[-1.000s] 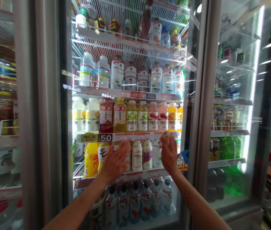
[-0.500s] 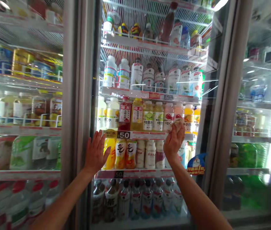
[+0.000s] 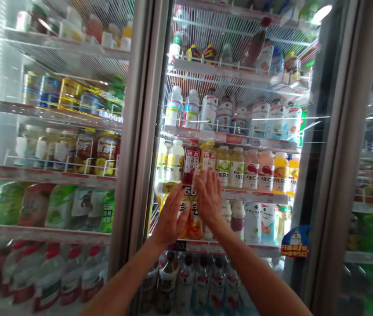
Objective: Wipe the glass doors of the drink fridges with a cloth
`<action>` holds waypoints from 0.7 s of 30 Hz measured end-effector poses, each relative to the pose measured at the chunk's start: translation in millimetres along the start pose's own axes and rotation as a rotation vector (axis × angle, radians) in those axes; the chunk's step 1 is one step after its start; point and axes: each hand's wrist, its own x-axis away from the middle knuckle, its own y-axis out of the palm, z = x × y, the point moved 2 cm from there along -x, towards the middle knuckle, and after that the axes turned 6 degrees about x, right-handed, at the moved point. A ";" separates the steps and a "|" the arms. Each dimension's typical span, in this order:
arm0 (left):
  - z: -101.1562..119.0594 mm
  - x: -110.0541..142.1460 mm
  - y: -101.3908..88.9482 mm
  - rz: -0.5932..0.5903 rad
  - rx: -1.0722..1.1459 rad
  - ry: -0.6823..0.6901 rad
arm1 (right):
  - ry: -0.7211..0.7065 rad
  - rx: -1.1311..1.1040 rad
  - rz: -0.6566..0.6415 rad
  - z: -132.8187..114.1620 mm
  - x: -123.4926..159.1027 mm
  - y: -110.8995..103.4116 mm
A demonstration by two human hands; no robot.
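Note:
My right hand lies with its fingers stretched over a pale cloth, holding it against the glass door of a drinks fridge. Only an edge of the cloth shows past my fingers. Close by on the left, my left hand is raised to the glass with its fingers extended and nothing in it; whether it touches the pane I cannot tell. Through the glass behind my hands stand a red drink bottle and a yellow drink bottle. Both are on a middle shelf and partly hidden.
A metal door frame rises left of my hands, and another frame stands to the right. A blue and orange sticker sits low on the glass. Several bottles fill the shelves, including red-capped bottles at lower left.
My right hand has moved left across the glass with the cloth, ending close to my left hand. The view has shifted, so the fridge appears farther right and slightly lower.

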 end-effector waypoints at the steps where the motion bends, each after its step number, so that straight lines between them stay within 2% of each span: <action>1: 8.4 -5.6 5.5 0.005 0.081 -0.022 | -0.065 -0.029 -0.063 -15.4 3.0 2.7; 3: 21.3 -14.2 17.1 0.033 0.218 -0.110 | -0.129 -0.078 -0.133 -33.1 16.0 -0.1; 5: 28.5 -20.6 27.2 0.080 0.279 -0.179 | -0.199 -0.140 -0.161 -26.1 32.5 -11.9; 8: 30.6 -34.0 38.9 0.123 0.187 -0.197 | -0.373 -0.190 -0.136 25.8 51.0 -32.0; 9: 30.3 -39.9 43.0 0.143 0.117 -0.194 | -0.374 -0.152 -0.084 50.4 52.9 -36.3; 11: 30.6 -51.6 55.1 0.173 -0.040 -0.178 | -0.222 -0.011 0.071 102.4 50.2 -40.3; 14: 39.3 -58.9 86.5 0.099 -0.197 0.010 | -0.060 0.193 0.177 164.8 41.7 -40.3; 17: 47.3 -50.8 112.6 -0.093 -0.262 0.362 | -0.037 0.294 0.167 201.9 41.0 -43.2; 19: 38.3 -47.7 107.5 -0.148 -0.314 0.513 | -0.014 0.316 0.170 214.6 45.8 -47.6; 20: 27.8 -50.2 96.8 -0.127 -0.352 0.510 | -0.001 0.315 0.167 217.8 48.5 -49.7; 21: 14.4 -55.6 82.4 -0.078 -0.393 0.445 | 0.015 0.305 0.161 219.2 50.9 -51.3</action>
